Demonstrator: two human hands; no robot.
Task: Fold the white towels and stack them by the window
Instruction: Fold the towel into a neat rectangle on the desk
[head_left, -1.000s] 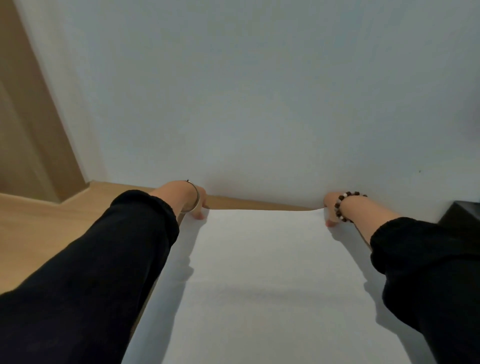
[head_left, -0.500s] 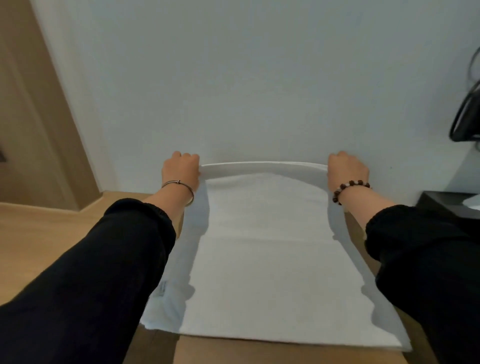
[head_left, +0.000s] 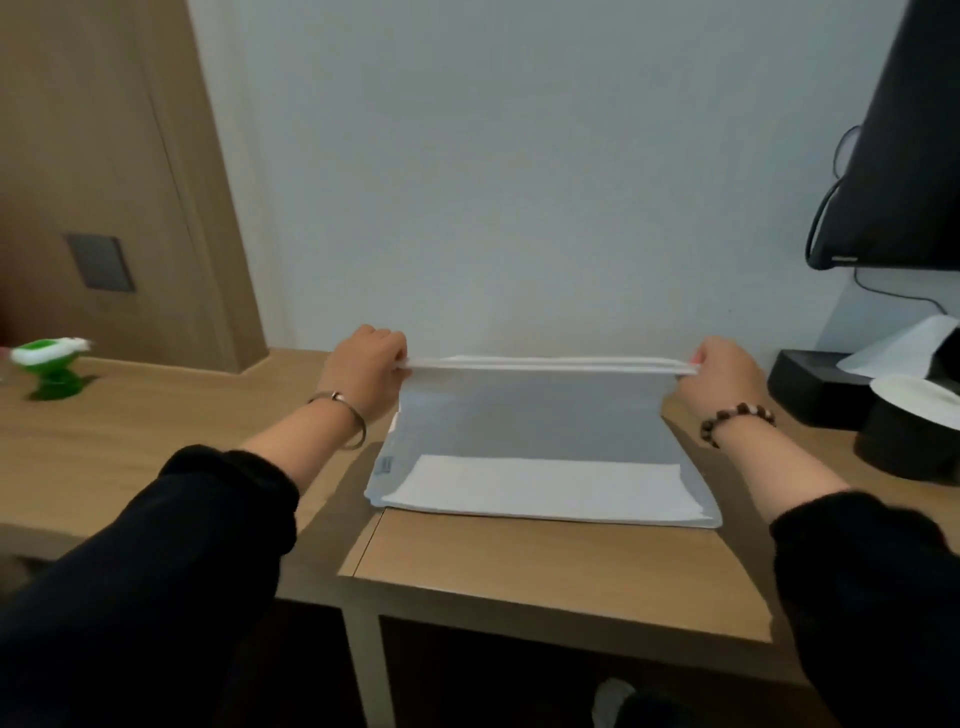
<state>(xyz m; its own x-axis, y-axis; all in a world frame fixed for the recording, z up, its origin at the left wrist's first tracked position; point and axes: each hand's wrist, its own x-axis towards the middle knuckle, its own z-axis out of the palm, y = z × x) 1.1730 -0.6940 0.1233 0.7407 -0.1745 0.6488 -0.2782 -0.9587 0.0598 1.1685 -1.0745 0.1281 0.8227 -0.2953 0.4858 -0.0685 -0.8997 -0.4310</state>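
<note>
A white towel (head_left: 540, 467) lies on the wooden desk (head_left: 545, 571) against the wall, its near edge resting flat and its far edge lifted. My left hand (head_left: 366, 371) pinches the far left corner, a thin metal bangle on that wrist. My right hand (head_left: 719, 374) pinches the far right corner, a dark bead bracelet on its wrist. The raised edge is stretched taut between both hands, a little above the desk. Both arms wear black sleeves.
A green and white object (head_left: 49, 366) stands on the desk at far left. At right are a black box (head_left: 810, 384), a black round container with a white top (head_left: 914, 431), white paper (head_left: 904, 348) and a dark screen (head_left: 893, 145) with cables.
My hands have lifted the towel's far edge off the desk and drawn it back toward me. The view has pulled back, showing the desk front and the objects at both sides.
</note>
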